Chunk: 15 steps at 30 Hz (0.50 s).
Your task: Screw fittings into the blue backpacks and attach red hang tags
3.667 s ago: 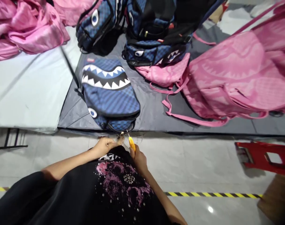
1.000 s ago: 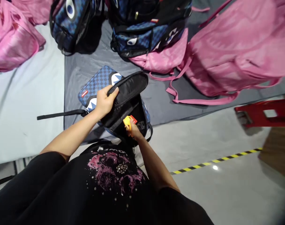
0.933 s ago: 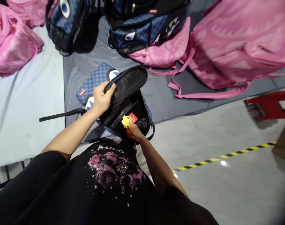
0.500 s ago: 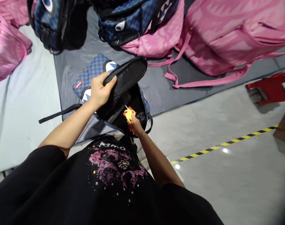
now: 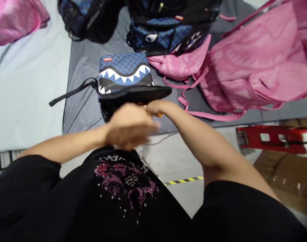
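Note:
The blue checkered backpack (image 5: 123,72) with white shark teeth lies in front of me, its black-edged top flap (image 5: 143,91) raised and tilted away. My left hand (image 5: 132,126), smeared by motion, is in front of the bag's opening; its fingers cannot be read. Just beside it, my right hand (image 5: 156,107) is closed at the right edge of the opening, below the flap. A small yellow-orange object (image 5: 159,115) shows under its fingers, mostly hidden. The dark inside of the bag is largely covered by my hands. A black strap (image 5: 72,92) trails to the left.
More blue checkered backpacks (image 5: 153,37) and pink backpacks (image 5: 254,64) lie beyond on a grey cloth (image 5: 80,74). A pale sheet (image 5: 29,101) is at left. Right of me are a red object (image 5: 274,138), a brown box (image 5: 282,174) and yellow-black floor tape (image 5: 183,180).
My left hand has let go of the flap and come down toward me. My right hand has risen out of the bag with the yellow-orange object. The bag has turned, its teeth now facing me.

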Available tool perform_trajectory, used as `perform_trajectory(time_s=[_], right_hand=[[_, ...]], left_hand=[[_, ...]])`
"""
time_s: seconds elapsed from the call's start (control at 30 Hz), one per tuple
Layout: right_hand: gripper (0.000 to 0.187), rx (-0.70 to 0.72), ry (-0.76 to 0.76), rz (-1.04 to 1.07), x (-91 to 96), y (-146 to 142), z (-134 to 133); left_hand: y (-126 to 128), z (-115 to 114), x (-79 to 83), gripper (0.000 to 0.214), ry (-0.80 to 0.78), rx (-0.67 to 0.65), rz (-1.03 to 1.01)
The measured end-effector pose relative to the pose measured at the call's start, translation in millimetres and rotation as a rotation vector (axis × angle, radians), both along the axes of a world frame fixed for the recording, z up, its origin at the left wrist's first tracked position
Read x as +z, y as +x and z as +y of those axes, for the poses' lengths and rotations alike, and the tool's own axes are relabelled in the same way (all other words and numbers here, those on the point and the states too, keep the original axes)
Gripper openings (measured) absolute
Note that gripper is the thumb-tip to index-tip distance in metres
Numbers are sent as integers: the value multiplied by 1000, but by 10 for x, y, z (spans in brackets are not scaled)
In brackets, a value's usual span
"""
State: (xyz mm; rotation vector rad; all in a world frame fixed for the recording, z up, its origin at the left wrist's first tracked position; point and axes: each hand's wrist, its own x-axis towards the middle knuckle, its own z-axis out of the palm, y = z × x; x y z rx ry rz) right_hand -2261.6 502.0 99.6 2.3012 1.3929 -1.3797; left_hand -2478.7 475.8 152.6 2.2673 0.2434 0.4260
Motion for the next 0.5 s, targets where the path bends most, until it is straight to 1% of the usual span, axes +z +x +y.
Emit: perform_trajectory(time_s=[0.03,0.07,0.1,0.13,0.2,0.27,0.3,0.33,0.4,0.43,0.5], right_hand=[[46,81,-57,-44,41,19,121],[51,153,-122,-86,72,28,221],[55,234,-185,-134,97,32,301],[57,306,-237,-180,118,36,360],[60,411,-300,-248,155,57,421],[60,450,-375,-227,198,93,426],[59,452,-426,-183,224,112,417],[59,447,-482,-130,251,129,403],[57,427,-590,-17,307,151,373],[56,418,-626,18,330,158,362],[56,413,-641,49,359,168,357]], left_hand=[[-31,-205,-101,24,-67,-32,101],[-32,-386,-231,23,-125,2,239],[-9,-527,-383,24,-144,102,326],[27,-617,-547,25,-173,196,424],[89,-661,-869,21,-221,342,587],[94,-601,-1130,13,-278,388,716],[76,-565,-1227,12,-296,399,755],[52,-536,-1303,13,-307,416,786],[13,-516,-1397,16,-317,461,838],[7,-525,-1421,17,-320,486,858],[25,-578,-1434,18,-322,525,880]])
